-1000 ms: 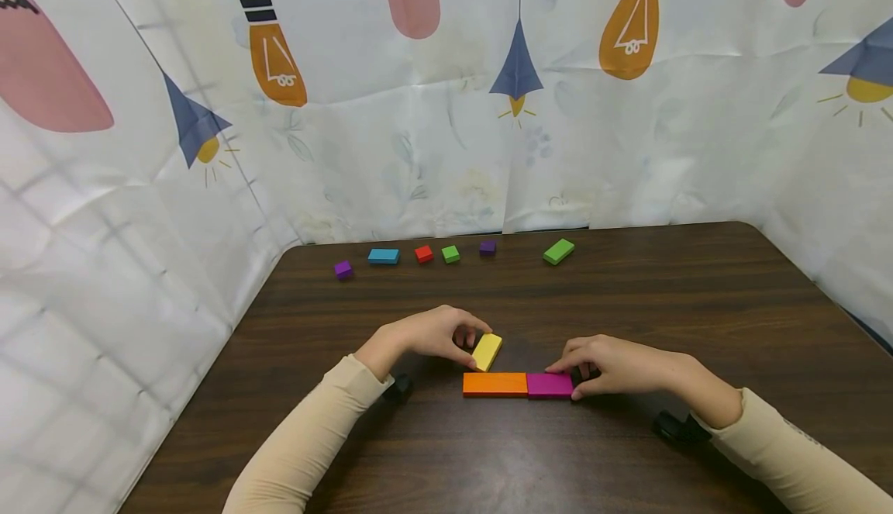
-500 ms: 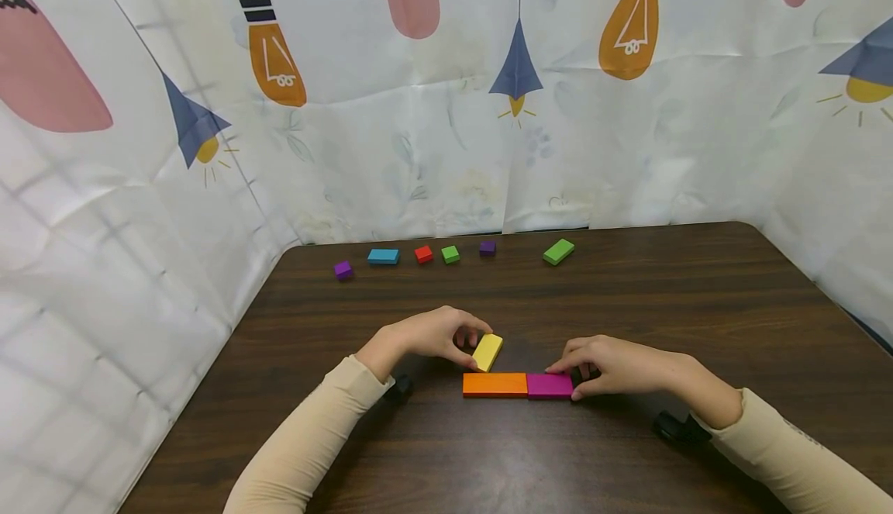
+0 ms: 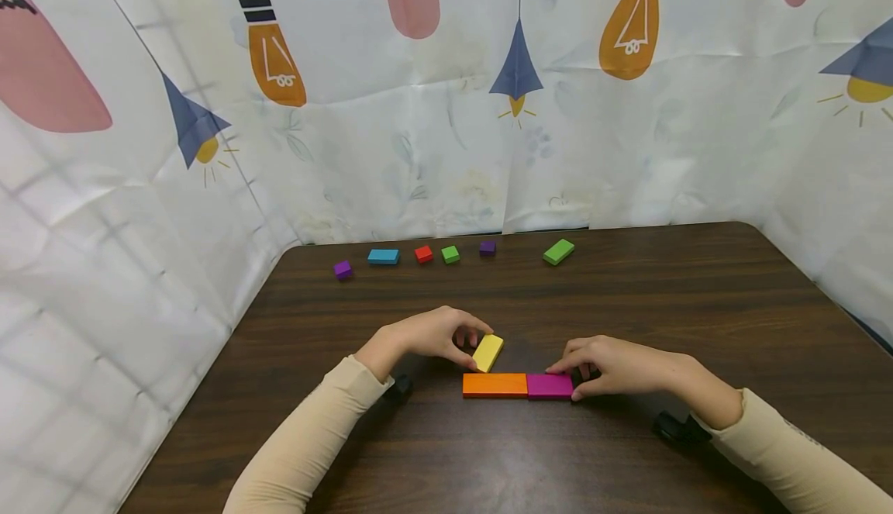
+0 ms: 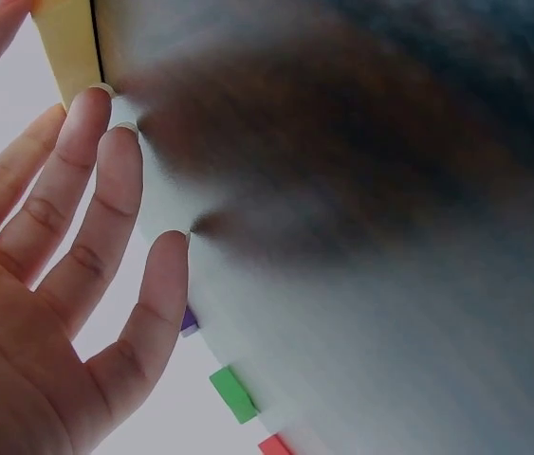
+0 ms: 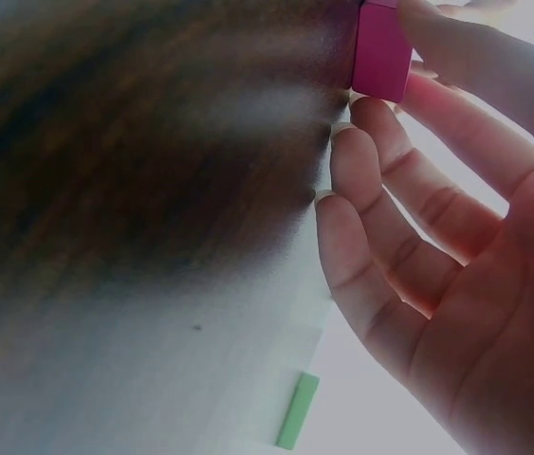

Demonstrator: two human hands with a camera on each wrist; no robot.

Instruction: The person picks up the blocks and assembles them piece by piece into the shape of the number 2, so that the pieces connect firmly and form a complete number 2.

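My left hand (image 3: pixel 439 334) pinches a yellow block (image 3: pixel 488 353) between thumb and index finger. That block lies slanted, just behind an orange block (image 3: pixel 494 385). End to end with the orange one, on its right, lies a magenta block (image 3: pixel 549 386). Thumb and forefinger of my right hand (image 3: pixel 614 367) grip the magenta block by its right end. In the left wrist view the yellow block (image 4: pixel 69 52) shows at the top, the other fingertips touching the table. The right wrist view shows the magenta block's end face (image 5: pixel 382 52) beside the fingers.
Along the back of the dark wooden table (image 3: pixel 663 281) lie a purple block (image 3: pixel 343 270), a blue block (image 3: pixel 384 257), a red block (image 3: pixel 423 254), a small green block (image 3: pixel 450 254), a dark purple block (image 3: pixel 487 248) and a longer green block (image 3: pixel 559 251). A printed curtain (image 3: pixel 446 150) hangs behind.
The yellow block has shifted very slightly to the right. Both hands and the other blocks look the same.
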